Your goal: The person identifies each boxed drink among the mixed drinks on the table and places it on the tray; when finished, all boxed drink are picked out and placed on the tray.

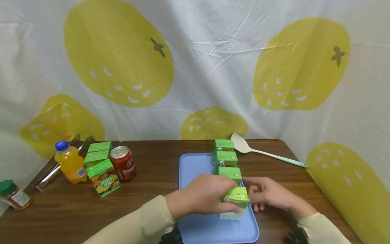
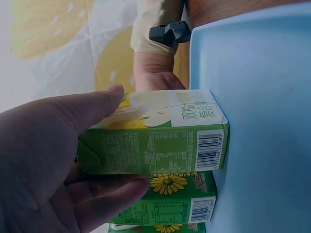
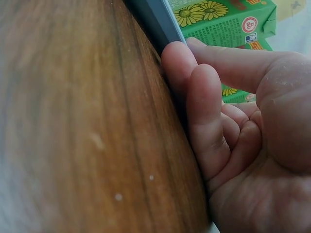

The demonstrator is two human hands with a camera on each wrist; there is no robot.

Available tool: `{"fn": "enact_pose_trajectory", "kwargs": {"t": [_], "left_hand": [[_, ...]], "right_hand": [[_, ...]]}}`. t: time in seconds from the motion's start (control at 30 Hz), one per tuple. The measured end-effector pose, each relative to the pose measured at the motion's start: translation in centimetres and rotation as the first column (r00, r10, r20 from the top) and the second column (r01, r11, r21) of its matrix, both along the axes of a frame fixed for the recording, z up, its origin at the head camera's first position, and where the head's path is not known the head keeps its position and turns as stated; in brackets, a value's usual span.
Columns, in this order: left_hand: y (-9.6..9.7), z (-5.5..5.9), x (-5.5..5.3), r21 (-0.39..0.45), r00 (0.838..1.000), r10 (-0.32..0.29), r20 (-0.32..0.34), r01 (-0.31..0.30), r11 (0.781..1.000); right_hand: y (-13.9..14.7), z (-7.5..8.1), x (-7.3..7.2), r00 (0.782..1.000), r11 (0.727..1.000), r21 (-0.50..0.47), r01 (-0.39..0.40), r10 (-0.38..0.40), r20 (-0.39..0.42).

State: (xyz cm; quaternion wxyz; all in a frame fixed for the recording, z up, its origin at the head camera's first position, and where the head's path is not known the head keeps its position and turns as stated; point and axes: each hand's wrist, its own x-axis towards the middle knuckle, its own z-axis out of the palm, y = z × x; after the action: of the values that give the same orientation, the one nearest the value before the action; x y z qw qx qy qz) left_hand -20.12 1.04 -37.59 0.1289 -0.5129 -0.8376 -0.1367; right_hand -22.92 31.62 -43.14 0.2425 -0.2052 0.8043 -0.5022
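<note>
My left hand (image 1: 207,193) grips a light green and white juice carton (image 1: 234,210) upright over the near part of the blue tray (image 1: 201,232). In the left wrist view, the thumb lies on one side of this carton (image 2: 160,145) and fingers on the other; its base is at the tray surface. Behind it, several green drink cartons (image 1: 226,159) stand in a row along the tray's right side. My right hand (image 1: 271,195) is at the tray's right edge. The right wrist view shows its thumb and fingertips pinching the tray rim (image 3: 163,24).
A white spatula (image 1: 243,145) with a pale green handle lies at the back right. Leftward stand a red can (image 1: 123,162), several green boxes (image 1: 103,178) and an orange drink bottle (image 1: 70,162). Metal tongs (image 1: 48,176) and a green-lidded jar (image 1: 15,195) are farther left.
</note>
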Motion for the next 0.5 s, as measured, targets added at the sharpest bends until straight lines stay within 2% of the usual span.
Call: {"fn": "enact_pose_trajectory", "kwargs": {"t": [0.23, 0.33, 0.5], "left_hand": [[-1.0, 0.4, 0.0, 0.039, 0.999, -0.004, 0.044, 0.003, 0.999], [-2.1, 0.7, -0.2, 0.074, 0.997, -0.009, 0.074, 0.003, 0.997], [-4.5, 1.2, -0.8, 0.108, 0.996, 0.018, 0.083, -0.027, 0.994]], "right_hand": [[-0.1, -0.2, -0.2, 1.000, 1.000, -0.008, -0.014, 0.014, -0.002], [-0.2, -0.2, -0.2, 1.000, 1.000, -0.015, -0.017, 0.017, -0.009], [0.0, -0.3, -0.2, 1.000, 1.000, -0.024, -0.014, 0.013, -0.027]]}}
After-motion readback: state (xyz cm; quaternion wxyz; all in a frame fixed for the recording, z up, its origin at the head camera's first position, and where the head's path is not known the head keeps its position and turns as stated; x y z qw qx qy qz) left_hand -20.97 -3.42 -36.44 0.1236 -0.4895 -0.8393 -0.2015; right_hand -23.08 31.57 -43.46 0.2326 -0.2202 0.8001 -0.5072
